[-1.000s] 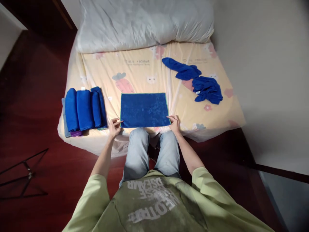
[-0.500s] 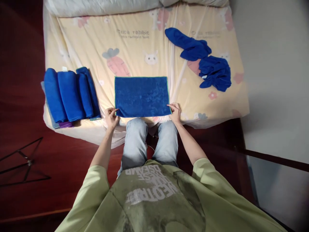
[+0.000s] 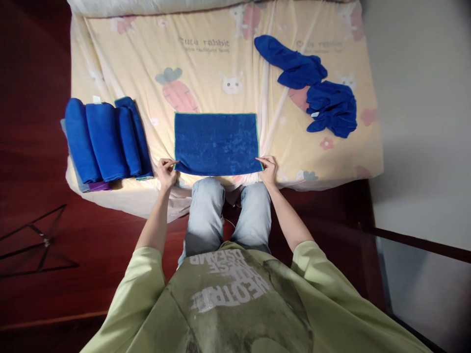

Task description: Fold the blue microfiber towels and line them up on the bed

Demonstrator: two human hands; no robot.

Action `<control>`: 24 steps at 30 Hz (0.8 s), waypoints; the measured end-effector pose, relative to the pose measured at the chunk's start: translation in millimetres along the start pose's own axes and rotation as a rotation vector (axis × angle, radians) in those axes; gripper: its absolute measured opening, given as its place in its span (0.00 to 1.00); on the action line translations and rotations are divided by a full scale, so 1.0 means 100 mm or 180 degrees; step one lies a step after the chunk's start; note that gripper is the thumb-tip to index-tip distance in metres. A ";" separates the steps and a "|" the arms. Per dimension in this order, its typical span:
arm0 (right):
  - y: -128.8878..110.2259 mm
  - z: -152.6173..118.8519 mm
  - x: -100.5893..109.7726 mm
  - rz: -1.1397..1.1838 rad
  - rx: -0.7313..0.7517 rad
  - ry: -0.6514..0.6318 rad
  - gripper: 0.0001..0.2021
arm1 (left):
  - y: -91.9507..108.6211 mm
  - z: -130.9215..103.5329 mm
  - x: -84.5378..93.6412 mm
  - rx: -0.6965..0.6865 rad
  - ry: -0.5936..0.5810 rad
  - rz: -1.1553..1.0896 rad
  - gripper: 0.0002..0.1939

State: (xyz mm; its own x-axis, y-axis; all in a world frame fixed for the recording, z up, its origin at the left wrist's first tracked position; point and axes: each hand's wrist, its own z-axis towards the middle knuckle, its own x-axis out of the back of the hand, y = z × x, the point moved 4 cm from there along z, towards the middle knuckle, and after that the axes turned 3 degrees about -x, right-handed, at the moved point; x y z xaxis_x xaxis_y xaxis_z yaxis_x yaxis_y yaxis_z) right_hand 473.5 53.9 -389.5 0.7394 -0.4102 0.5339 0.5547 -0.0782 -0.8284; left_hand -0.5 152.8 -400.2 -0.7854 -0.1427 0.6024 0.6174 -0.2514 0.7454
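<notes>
A blue towel with green edging lies spread flat on the bed, just in front of my knees. Its near left corner is pinched by my left hand. At the near right corner, my right hand grips the edge between thumb and fingers. To the left sits a row of folded blue towels, side by side. Two crumpled blue towels lie at the far right, the nearer one showing a small white tag.
The bed wears a yellow sheet printed with carrots and rabbits. Pale bedding runs along its far side. A black metal stand is on the red-brown floor at left. A grey wall rises on the right.
Both hands keep hold of the towel's near corners, with its near edge lifted slightly. The view has shifted a little; the other towels stay in place.
</notes>
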 end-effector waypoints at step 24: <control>0.00 0.10 -0.04 -0.0312 -0.0219 0.0402 0.22 | 0.18 0.07 0.04 0.0354 0.0601 0.0230 0.17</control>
State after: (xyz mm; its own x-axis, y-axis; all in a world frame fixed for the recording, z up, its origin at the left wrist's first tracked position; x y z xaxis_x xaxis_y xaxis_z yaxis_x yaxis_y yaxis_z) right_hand 473.9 64.6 -389.7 0.6270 -0.5080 0.5906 0.5912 -0.1835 -0.7854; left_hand 7.8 154.8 -382.4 -0.7271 -0.3357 0.5989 0.6652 -0.1285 0.7355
